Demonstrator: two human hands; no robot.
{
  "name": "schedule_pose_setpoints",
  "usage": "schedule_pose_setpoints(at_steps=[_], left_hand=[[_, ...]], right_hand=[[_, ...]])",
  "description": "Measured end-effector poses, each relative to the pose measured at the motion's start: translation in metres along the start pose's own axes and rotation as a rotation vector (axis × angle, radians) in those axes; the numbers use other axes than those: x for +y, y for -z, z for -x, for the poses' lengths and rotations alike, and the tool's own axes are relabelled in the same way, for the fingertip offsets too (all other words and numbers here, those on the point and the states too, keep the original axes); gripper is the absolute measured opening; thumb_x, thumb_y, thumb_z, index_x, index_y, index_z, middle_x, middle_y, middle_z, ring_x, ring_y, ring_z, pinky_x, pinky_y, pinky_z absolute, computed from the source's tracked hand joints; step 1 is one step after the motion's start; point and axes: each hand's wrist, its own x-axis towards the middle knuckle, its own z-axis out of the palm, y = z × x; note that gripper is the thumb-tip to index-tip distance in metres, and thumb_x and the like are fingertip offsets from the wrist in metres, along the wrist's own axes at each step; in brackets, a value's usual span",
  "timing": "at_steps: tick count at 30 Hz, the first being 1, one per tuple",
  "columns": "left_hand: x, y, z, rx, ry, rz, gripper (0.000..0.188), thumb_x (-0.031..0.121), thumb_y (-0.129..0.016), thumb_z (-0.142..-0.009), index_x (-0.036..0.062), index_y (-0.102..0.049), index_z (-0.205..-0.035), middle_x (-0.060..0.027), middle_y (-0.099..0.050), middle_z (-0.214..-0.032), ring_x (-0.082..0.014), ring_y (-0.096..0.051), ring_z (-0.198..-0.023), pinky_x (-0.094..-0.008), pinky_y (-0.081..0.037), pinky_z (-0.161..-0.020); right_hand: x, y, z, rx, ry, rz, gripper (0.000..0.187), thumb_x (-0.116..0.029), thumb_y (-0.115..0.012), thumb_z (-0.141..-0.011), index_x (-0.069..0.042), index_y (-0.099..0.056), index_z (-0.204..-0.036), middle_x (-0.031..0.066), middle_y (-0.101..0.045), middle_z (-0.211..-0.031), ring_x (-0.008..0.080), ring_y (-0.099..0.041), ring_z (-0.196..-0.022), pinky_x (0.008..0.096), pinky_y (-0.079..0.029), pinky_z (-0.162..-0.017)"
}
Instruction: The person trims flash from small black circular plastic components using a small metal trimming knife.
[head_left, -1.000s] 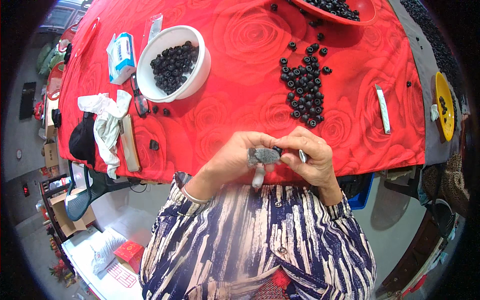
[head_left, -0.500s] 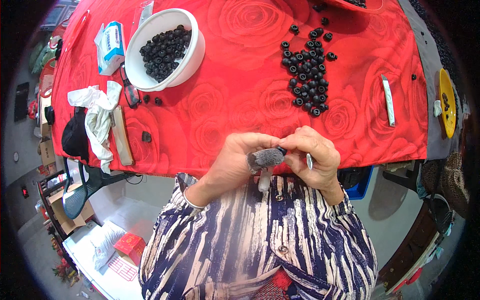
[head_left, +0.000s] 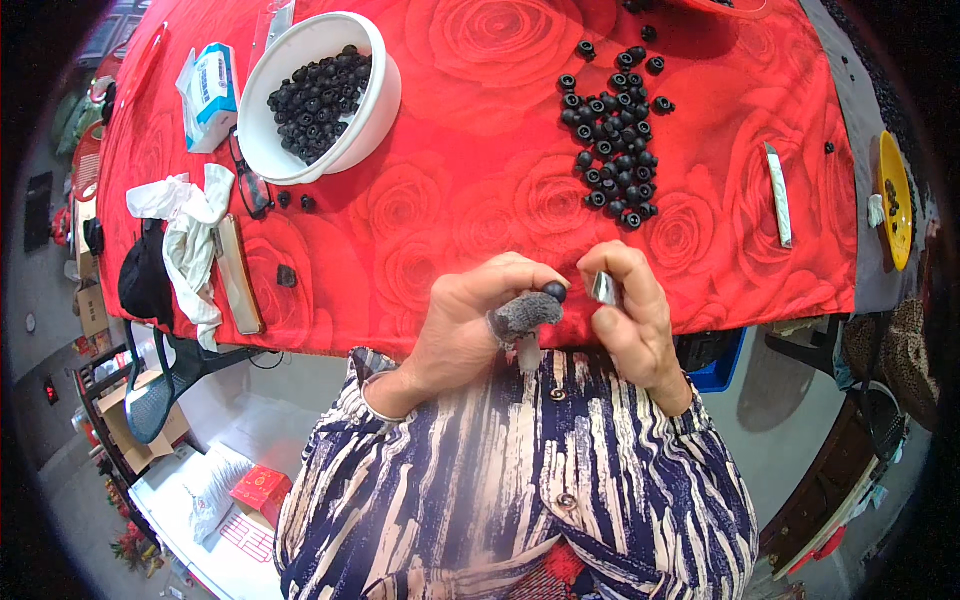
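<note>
Close to the table's near edge, my left hand (head_left: 452,312) pinches a small round black part (head_left: 554,291) against a finger wearing a fuzzy grey finger cover (head_left: 526,314). A pale whitish covering (head_left: 528,352) wraps another finger below it. To the right, apart from the black part, my right hand (head_left: 638,330) is closed on a small shiny metal tool, flat like a short blade (head_left: 604,289); its exact kind is unclear. Farther out on the red cloth lies a loose pile of similar black parts (head_left: 625,160).
A white bowl (head_left: 385,110) of black parts stands at the far left, beside a tissue pack (head_left: 212,98) and eyeglasses (head_left: 254,185). White cloth (head_left: 190,255) and a long narrow box (head_left: 238,275) lie nearer. At right are a thin silvery strip (head_left: 777,195) and a yellow tray (head_left: 903,215).
My right hand has drawn away to the right from my left hand, and its metal tool has turned. The black part in my left hand now shows more fully.
</note>
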Motion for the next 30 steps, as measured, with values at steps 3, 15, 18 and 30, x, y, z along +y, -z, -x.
schedule_pose_setpoints(at_steps=[3, 15, 18, 30], left_hand=[[-0.002, 0.003, 0.001, -0.034, 0.015, -0.026, 0.02, 0.004, -0.058, -0.088, -0.0059, -0.06, -0.105, -0.0116, -0.057, -0.1, -0.0126, -0.062, -0.062, -0.0211, -0.051, -0.05], [0.003, 0.002, -0.001, -0.017, 0.098, -0.027, 0.022, 0.006, -0.058, -0.088, -0.0046, -0.061, -0.107, -0.0096, -0.056, -0.098, -0.0123, -0.06, -0.061, -0.0201, -0.049, -0.049], [0.001, 0.002, -0.001, -0.023, 0.082, -0.027, 0.023, 0.009, -0.058, -0.089, -0.0038, -0.061, -0.108, -0.0093, -0.057, -0.099, -0.0123, -0.06, -0.061, -0.0204, -0.048, -0.049], [-0.004, 0.004, 0.0, -0.04, 0.123, 0.085, 0.022, 0.003, -0.051, -0.09, -0.0007, -0.06, -0.11, -0.0049, -0.056, -0.086, -0.0108, -0.058, -0.056, -0.0218, -0.043, -0.048]], right_hand=[[-0.001, 0.001, -0.001, -0.035, -0.024, 0.093, 0.021, -0.009, -0.056, -0.084, 0.002, -0.053, -0.102, 0.0146, -0.053, -0.087, 0.0269, -0.054, -0.073, 0.0317, -0.043, -0.066], [0.004, 0.001, -0.007, -0.058, 0.03, 0.252, 0.016, -0.006, -0.057, -0.084, 0.001, -0.056, -0.098, 0.0139, -0.052, -0.078, 0.0298, -0.054, -0.071, 0.0363, -0.043, -0.063], [0.004, 0.003, -0.008, -0.079, 0.034, 0.268, 0.017, -0.006, -0.058, -0.083, 0.001, -0.056, -0.098, 0.0135, -0.052, -0.077, 0.0298, -0.053, -0.07, 0.0366, -0.042, -0.062], [0.005, 0.008, -0.014, -0.16, 0.088, 0.267, 0.017, -0.005, -0.06, -0.079, 0.001, -0.057, -0.095, 0.0131, -0.051, -0.074, 0.03, -0.053, -0.069, 0.0375, -0.042, -0.062]])
